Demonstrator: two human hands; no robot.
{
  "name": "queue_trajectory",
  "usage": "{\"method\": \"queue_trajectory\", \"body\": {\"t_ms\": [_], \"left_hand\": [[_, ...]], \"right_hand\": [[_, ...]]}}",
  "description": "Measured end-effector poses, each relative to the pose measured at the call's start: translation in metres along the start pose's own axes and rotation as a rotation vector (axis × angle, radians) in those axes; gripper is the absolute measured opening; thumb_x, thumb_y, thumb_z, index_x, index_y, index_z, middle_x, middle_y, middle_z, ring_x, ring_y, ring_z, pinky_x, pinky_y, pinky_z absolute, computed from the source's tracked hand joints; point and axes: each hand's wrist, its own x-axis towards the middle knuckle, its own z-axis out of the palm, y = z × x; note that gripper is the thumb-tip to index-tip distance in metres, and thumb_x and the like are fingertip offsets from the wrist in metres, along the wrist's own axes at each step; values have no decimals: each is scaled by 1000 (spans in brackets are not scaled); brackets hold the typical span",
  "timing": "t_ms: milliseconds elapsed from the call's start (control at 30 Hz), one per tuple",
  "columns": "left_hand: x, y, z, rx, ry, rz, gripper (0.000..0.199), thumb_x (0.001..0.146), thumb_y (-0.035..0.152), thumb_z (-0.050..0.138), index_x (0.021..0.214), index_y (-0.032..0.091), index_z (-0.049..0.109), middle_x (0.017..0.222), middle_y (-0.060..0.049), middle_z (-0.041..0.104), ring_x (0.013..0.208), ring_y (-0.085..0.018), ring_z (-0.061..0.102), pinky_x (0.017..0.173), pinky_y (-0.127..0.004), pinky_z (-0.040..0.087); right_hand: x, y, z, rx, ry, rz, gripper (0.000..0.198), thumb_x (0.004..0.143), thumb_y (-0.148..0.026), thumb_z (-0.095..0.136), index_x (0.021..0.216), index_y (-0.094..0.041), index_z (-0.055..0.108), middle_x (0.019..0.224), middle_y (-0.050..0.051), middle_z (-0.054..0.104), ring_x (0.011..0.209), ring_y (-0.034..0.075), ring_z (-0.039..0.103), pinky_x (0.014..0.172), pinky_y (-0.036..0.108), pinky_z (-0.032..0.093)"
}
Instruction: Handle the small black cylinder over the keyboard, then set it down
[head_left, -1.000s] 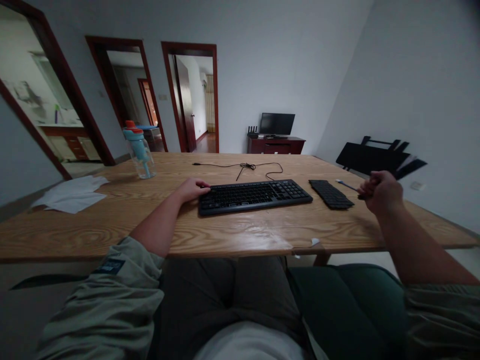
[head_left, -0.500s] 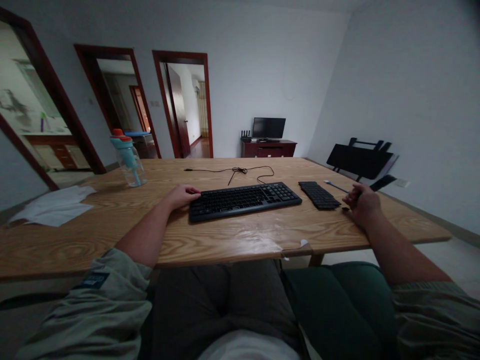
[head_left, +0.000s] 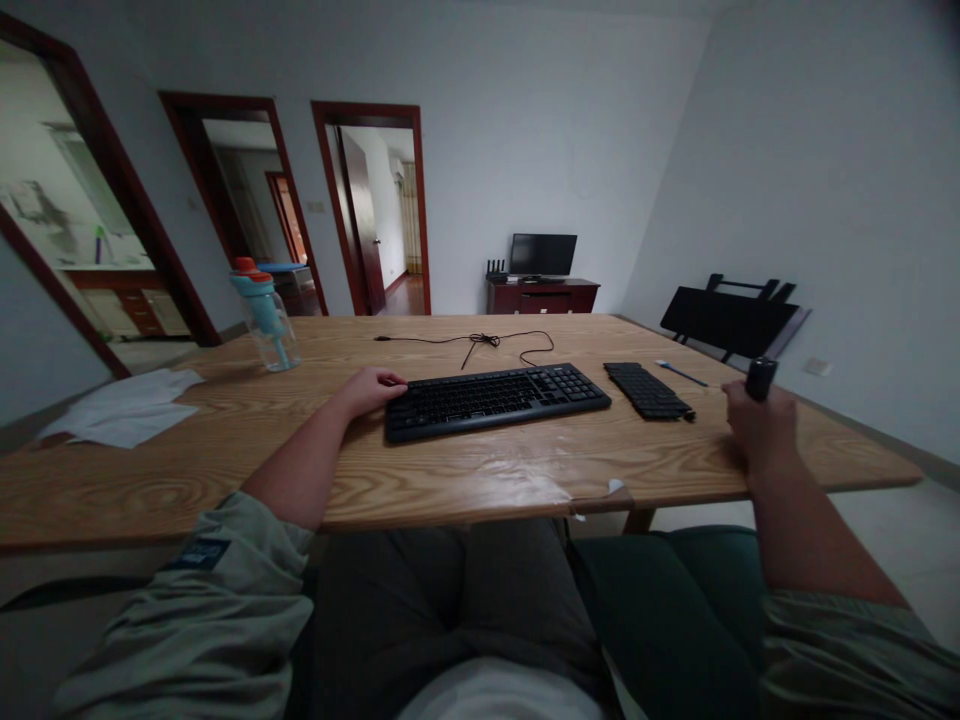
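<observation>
Wooden and pale-grained, the table (head_left: 225,440) carried everything in the head view. Half a second before, the right hand (head_left: 759,425) had been low on the boards near the right edge, with a dark tool jutting sideways from it; now it had lifted just clear of that edge, fingers wrapped fully round the dark cylindrical tool (head_left: 760,379). The tool's long axis had swung from nearly flat to upright, its blunt top pointing at the ceiling, its lower part hidden in the fist. By my reading, it had been taken up ready for use.

The left hand (head_left: 371,388) had not moved: it lay palm down, fingers loose and closed on nothing, touching the left end of the black keyboard (head_left: 495,398). The keyboard's long axis ran parallel to the near edge. A smaller key panel (head_left: 646,390) lay just right of it, angled toward the far right corner, with a thin blue-tipped stick (head_left: 679,372) beyond.
</observation>
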Motion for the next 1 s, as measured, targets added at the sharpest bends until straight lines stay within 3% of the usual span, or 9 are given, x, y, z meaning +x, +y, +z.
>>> {"method": "queue_trajectory", "body": {"t_ms": [233, 367, 767, 1000], "left_hand": [[3, -3, 0, 20, 3, 12, 35, 63, 46, 74, 83, 17, 78, 80, -7, 76, 78, -24, 67, 75, -34, 49], [1, -1, 0, 3, 0, 23, 34, 63, 46, 73, 81, 17, 78, 79, -7, 75, 77, -24, 67, 74, -34, 48], [1, -3, 0, 31, 4, 40, 39, 63, 53, 71, 80, 18, 77, 78, -7, 74, 77, -24, 65, 74, -34, 47], [-1, -1, -1, 12, 7, 42, 37, 63, 52, 72, 79, 19, 77, 79, -7, 75, 77, -24, 66, 74, -34, 48]], "right_hand": [[-5, -10, -4, -336, -173, 10, 55, 85, -51, 50, 124, -16, 68, 111, 22, 69, 104, 36, 64, 80, 40, 47], [-2, -14, -3, -469, -302, 7, 54, 84, -50, 53, 124, -18, 68, 111, 22, 69, 100, 36, 66, 76, 41, 49], [7, -2, 7, -446, -383, -54, 54, 80, -54, 56, 122, -21, 71, 114, 19, 69, 103, 35, 65, 75, 39, 48], [11, 0, 9, -442, -401, -67, 47, 76, -51, 62, 110, -21, 74, 100, 16, 72, 91, 32, 67, 69, 36, 47]]}}
